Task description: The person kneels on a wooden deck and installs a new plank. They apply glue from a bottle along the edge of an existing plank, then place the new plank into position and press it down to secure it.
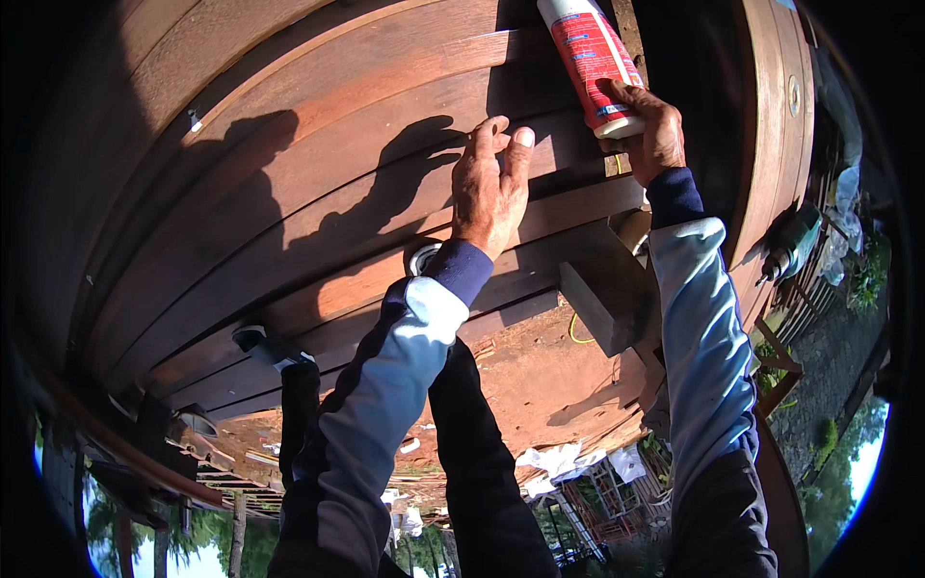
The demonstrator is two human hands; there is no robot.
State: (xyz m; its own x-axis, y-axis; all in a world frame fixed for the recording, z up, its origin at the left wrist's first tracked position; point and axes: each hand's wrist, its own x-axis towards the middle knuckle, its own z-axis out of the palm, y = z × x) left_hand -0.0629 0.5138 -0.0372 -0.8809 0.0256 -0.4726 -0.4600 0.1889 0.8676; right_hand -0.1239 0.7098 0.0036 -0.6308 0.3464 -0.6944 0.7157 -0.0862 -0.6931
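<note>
My left hand (491, 188) lies flat on the brown wooden planks (318, 193), fingers together and pressed to a seam between two boards. My right hand (650, 130) grips a red and white sealant tube (590, 53) near its white base, the tube pointing up and away along the planks. Both forearms wear light blue and dark blue sleeves and come up from the lower edge. Shadows of my hands fall on the boards to the left.
A green power drill (792, 246) rests on the wood at the right. A thick wooden block (602, 299) juts out below my right wrist. A round fitting (422, 258) sits under my left wrist. Reddish ground with white scraps and trees show below.
</note>
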